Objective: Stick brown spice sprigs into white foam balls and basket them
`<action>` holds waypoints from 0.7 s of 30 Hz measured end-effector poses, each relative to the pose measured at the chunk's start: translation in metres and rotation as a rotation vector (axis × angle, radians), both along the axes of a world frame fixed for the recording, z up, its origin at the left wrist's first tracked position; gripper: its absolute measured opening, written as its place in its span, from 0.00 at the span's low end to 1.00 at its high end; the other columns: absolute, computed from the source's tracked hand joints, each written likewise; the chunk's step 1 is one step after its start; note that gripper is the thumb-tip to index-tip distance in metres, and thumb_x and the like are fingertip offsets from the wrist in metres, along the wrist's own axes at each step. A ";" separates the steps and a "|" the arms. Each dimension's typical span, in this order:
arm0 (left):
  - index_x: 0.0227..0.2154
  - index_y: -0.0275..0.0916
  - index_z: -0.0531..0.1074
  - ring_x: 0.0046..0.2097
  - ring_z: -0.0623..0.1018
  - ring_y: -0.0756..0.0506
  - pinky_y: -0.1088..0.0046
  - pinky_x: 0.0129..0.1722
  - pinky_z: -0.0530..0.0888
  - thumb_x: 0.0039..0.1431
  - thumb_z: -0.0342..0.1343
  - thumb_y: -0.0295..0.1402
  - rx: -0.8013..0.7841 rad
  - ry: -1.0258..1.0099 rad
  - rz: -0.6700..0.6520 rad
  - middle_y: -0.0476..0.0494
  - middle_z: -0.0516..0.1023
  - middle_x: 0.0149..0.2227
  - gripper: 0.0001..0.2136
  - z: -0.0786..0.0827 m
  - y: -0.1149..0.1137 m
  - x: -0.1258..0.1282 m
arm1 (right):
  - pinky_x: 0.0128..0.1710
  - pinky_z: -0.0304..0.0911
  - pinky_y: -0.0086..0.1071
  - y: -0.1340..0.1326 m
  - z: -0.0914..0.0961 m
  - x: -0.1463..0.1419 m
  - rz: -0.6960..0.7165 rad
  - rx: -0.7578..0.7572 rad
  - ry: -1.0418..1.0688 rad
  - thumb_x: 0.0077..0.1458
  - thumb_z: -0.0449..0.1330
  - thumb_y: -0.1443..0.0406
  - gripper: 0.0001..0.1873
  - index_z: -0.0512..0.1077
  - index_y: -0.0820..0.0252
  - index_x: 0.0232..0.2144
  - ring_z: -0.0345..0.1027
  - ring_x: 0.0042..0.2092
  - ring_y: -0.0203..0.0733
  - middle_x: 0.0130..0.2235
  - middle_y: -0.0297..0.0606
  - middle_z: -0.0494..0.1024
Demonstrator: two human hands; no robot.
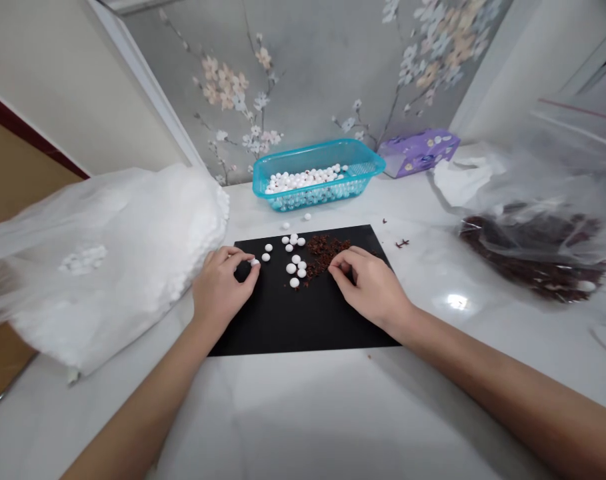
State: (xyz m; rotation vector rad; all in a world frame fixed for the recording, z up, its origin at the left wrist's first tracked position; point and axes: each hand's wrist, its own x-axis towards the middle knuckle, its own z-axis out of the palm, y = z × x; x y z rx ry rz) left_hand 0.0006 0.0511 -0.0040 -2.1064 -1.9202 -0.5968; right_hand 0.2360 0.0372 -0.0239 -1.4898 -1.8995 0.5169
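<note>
My left hand (223, 287) rests on the black mat (293, 327), its thumb and fingertips pinching a small white bead (255, 263). Several more white beads (293, 263) lie scattered on the mat between my hands. My right hand (367, 288) sits at the mat's right side, its fingertips at the edge of a heap of dark reddish-brown crumbled bits (323, 257). Whether those fingers hold any of the bits is hidden.
A teal plastic basket (317, 151) holding many white beads stands behind the mat. A bulging white plastic sack (117, 267) lies to the left, a clear bag of dark red pieces (533, 257) to the right. A purple tissue box (417, 153) stands against the floral wall.
</note>
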 end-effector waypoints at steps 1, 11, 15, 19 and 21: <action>0.30 0.43 0.75 0.41 0.73 0.44 0.71 0.31 0.67 0.54 0.52 0.39 0.006 -0.001 -0.006 0.47 0.75 0.37 0.09 0.000 0.000 0.000 | 0.26 0.55 0.29 0.000 -0.001 0.000 0.000 0.009 0.032 0.54 0.53 0.67 0.06 0.69 0.59 0.28 0.60 0.26 0.33 0.31 0.34 0.69; 0.34 0.40 0.74 0.37 0.76 0.50 0.77 0.35 0.72 0.52 0.58 0.38 -0.273 -0.816 -0.260 0.48 0.78 0.37 0.09 0.002 -0.015 0.025 | 0.23 0.51 0.27 0.007 0.003 0.000 0.227 -0.249 0.493 0.54 0.54 0.61 0.09 0.66 0.60 0.28 0.53 0.24 0.30 0.27 0.31 0.65; 0.37 0.40 0.74 0.38 0.77 0.51 0.78 0.40 0.73 0.48 0.62 0.35 -0.555 -1.088 -0.350 0.49 0.78 0.37 0.12 0.000 -0.023 0.038 | 0.22 0.48 0.27 0.001 0.010 -0.005 0.319 -0.427 0.681 0.55 0.53 0.58 0.11 0.63 0.60 0.28 0.47 0.22 0.29 0.25 0.28 0.60; 0.34 0.41 0.76 0.38 0.76 0.52 0.81 0.41 0.73 0.48 0.62 0.33 -0.639 -1.135 -0.413 0.50 0.79 0.36 0.09 -0.001 -0.024 0.039 | 0.25 0.49 0.27 -0.004 0.010 -0.009 0.393 -0.419 0.617 0.55 0.53 0.59 0.10 0.63 0.60 0.27 0.51 0.25 0.30 0.26 0.29 0.61; 0.34 0.41 0.76 0.38 0.76 0.53 0.81 0.41 0.73 0.47 0.63 0.32 -0.633 -1.144 -0.426 0.51 0.79 0.36 0.09 -0.002 -0.024 0.038 | 0.25 0.50 0.27 -0.004 0.009 -0.009 0.407 -0.406 0.584 0.55 0.53 0.60 0.10 0.64 0.60 0.27 0.51 0.25 0.30 0.26 0.29 0.62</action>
